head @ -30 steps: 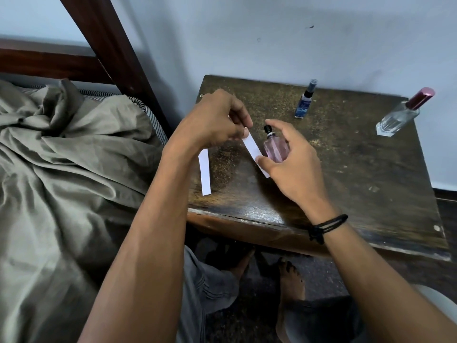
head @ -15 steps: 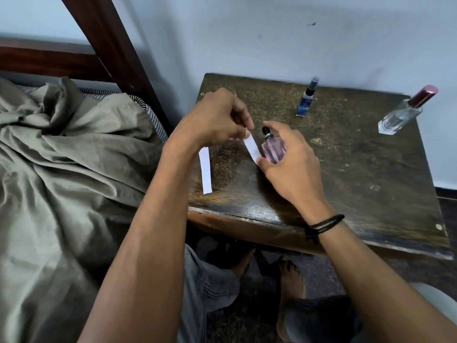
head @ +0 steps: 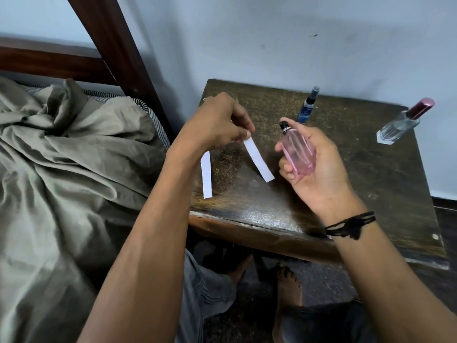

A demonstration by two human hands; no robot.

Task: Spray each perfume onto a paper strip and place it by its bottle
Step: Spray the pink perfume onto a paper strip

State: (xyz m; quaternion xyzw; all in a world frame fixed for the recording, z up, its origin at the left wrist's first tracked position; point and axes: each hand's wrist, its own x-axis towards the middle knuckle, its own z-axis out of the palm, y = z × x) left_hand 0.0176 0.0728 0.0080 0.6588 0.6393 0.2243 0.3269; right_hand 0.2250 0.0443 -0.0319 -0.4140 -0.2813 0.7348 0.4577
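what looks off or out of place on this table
Nothing is spilled or broken. The tabletop is worn and scuffed. One paper strip hangs over its left edge, far from the blue bottle and the clear bottle. Neither bottle has a strip beside it.

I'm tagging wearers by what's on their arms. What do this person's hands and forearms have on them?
Both forearms are bare, with no sleeves. The right wrist carries a black cord bracelet, several thin strands with a small knot or charm. The left hand and right hand show no rings or gloves.

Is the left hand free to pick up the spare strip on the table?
Probably not yet: the left hand pinches a paper strip, and its forearm partly covers the spare strip.
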